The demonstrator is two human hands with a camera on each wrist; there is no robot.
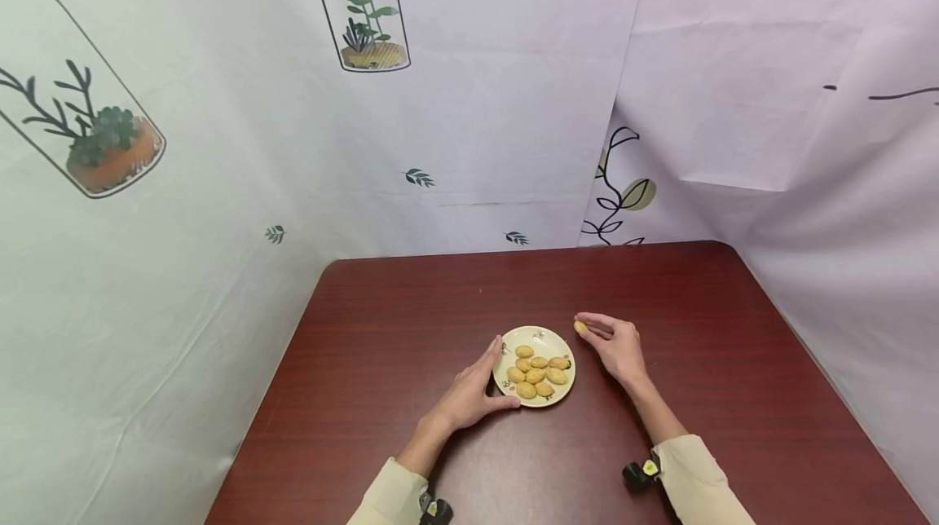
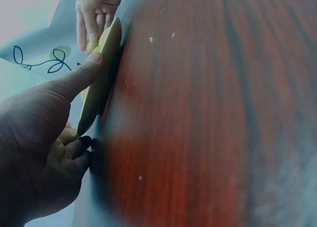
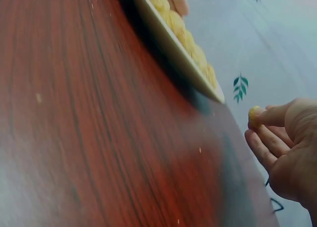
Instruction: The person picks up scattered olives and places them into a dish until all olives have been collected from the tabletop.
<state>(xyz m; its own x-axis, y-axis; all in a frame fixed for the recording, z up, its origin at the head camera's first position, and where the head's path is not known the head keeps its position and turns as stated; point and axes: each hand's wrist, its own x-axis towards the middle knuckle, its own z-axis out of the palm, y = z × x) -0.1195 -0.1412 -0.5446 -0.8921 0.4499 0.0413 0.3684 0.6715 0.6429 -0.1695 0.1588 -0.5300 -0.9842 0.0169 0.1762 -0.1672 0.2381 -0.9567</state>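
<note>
A round cream plate (image 1: 553, 341) with small painted decorations holds several oval yellow cookies (image 1: 535, 376). My left hand (image 1: 467, 397) grips the plate at its left side, the thumb on the near rim and the fingers along the far left edge. In the left wrist view the thumb (image 2: 81, 74) presses on the rim. Just off the plate's right side, my right hand (image 1: 618, 348) pinches one small yellow cookie (image 1: 580, 327) between thumb and fingertips. The right wrist view shows this cookie (image 3: 254, 116) held apart from the plate, partly covered by the thumb.
Both hands are over a dark red wooden table (image 1: 411, 297). Small pale crumbs (image 3: 39, 97) dot its surface. White cloth (image 1: 484, 134) printed with plants hangs behind and beside it. Black wrist cameras (image 1: 637, 476) sit at both cuffs.
</note>
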